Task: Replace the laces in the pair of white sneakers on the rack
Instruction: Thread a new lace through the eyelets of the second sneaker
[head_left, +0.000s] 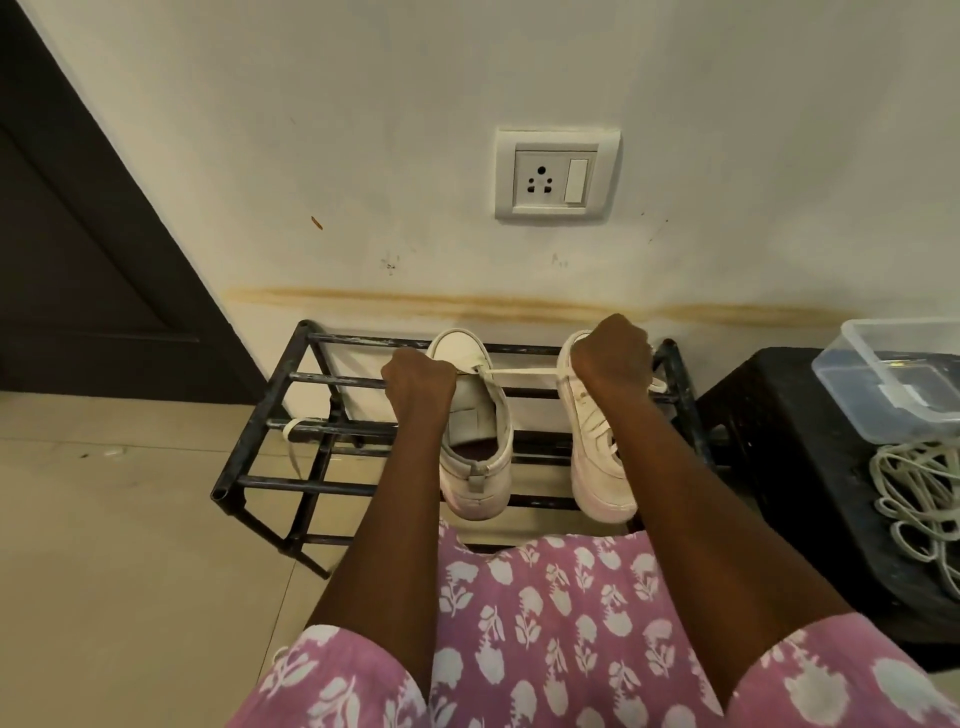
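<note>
Head view: working at the black rack (332, 381) at six o'clock from the wall socket (557, 174). Holding a pale lace (519, 372) taut between two fists: left hand (418, 382) curled at nine o'clock of the toe of the left sneaker (475, 431), right hand (610, 358) curled over the toe of the right sneaker (597, 452) at three o'clock. Cannot tell the exact fingertip pinch, with only the backs of the hands showing. Appears threaded through the left sneaker's front eyelets. Risks from here: pulling unevenly and leaving one end short, or tugging the barely laced sneaker, with its heel past the front bar at six o'clock, off the rack. Spare laces (914, 499) at four o'clock on the stool (769, 415).
</note>
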